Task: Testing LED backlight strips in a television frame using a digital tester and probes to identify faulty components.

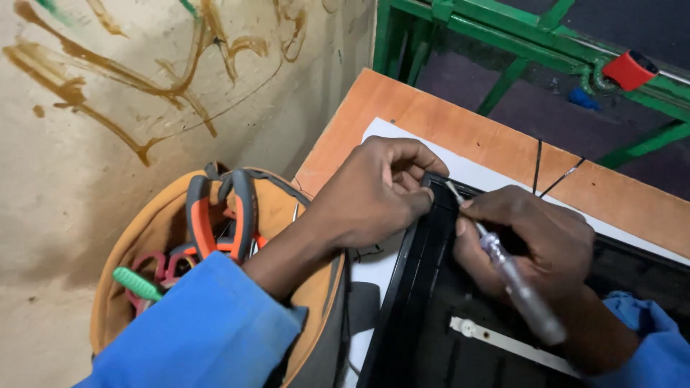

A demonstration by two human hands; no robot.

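A black flat panel frame lies on a white sheet on an orange wooden table. My left hand presses its fingers on the frame's top left corner. My right hand holds a clear-handled screwdriver, its tip at that same corner close to my left fingertips. A white strip lies inside the panel. Both sleeves are blue.
An orange tool bag stands left of the table, with red-and-grey pliers and a green-handled tool in it. A stained beige wall is at the left. Green metal framing stands behind the table. Two thin wires cross the table.
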